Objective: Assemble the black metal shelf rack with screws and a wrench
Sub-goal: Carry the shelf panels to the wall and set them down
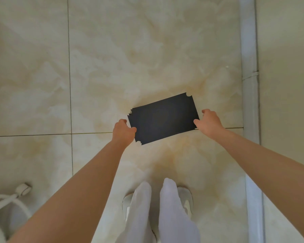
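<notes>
— What is the head camera showing?

— A person is standing on a cream marbled tile floor [112,67] and looking straight down. Both arms are reaching out, carrying a flat black rectangular metal shelf panel with notched corners [163,119].

— How are the hands holding it?

— The left hand [124,131] is gripping the panel's left short end, thumb lying on top and fingers curling under the edge. The right hand [210,121] is grasping the opposite short end the same way.

— And where is the panel sitting?

— It is hanging slightly tilted over a grout line, towards the floor's right edge, near a pale grey strip [249,85] running along that side. I cannot tell whether it is touching the tiles.

— Anything else showing?

— White-socked legs [142,207] in pale slippers [187,199] are standing at the floor's near edge, below the panel. A white hose with a fitting [5,199] is curling in the near left corner, well apart from the hands.
</notes>
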`<action>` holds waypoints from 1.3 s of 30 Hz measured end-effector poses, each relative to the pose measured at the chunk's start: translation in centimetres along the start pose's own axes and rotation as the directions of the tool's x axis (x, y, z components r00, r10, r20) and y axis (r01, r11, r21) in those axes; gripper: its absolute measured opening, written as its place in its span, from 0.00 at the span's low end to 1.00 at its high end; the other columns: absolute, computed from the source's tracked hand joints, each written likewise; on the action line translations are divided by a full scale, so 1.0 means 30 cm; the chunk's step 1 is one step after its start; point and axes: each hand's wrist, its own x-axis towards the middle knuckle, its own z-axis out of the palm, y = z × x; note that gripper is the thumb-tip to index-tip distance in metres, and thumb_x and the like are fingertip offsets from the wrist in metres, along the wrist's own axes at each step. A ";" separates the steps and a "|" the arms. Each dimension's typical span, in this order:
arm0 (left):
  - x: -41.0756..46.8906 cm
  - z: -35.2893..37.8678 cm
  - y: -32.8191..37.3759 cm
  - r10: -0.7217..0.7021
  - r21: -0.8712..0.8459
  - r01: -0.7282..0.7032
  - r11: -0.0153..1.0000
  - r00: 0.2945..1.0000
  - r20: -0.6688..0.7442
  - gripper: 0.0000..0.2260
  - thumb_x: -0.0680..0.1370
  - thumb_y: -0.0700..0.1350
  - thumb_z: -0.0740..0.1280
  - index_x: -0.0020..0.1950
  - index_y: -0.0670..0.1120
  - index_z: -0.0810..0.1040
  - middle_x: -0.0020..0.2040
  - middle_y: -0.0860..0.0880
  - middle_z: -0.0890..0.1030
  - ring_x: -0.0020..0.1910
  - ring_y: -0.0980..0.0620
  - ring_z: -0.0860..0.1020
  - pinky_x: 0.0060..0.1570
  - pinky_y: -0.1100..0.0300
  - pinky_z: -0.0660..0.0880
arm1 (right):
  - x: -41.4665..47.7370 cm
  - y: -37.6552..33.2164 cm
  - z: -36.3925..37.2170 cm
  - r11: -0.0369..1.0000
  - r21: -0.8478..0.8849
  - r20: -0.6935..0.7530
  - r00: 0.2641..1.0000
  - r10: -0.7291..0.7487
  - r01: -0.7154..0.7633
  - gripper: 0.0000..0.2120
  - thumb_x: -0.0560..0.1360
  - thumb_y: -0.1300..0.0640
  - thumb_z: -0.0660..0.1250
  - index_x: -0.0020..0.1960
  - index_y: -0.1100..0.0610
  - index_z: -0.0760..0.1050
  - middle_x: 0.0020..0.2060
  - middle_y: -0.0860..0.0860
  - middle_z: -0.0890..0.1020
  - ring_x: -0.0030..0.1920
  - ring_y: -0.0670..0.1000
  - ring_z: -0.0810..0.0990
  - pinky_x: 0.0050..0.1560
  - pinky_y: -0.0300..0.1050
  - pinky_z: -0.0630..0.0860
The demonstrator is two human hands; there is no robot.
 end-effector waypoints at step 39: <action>-1.879 -0.829 0.341 0.736 0.564 -0.795 0.222 0.516 0.439 0.14 0.84 0.45 0.59 0.70 0.48 0.72 0.59 0.51 0.80 0.59 0.52 0.73 0.55 0.59 0.73 | -2.232 -0.166 -0.634 0.966 0.258 -0.322 0.940 0.117 -0.032 0.20 0.82 0.57 0.57 0.74 0.58 0.63 0.69 0.53 0.70 0.71 0.52 0.66 0.67 0.42 0.66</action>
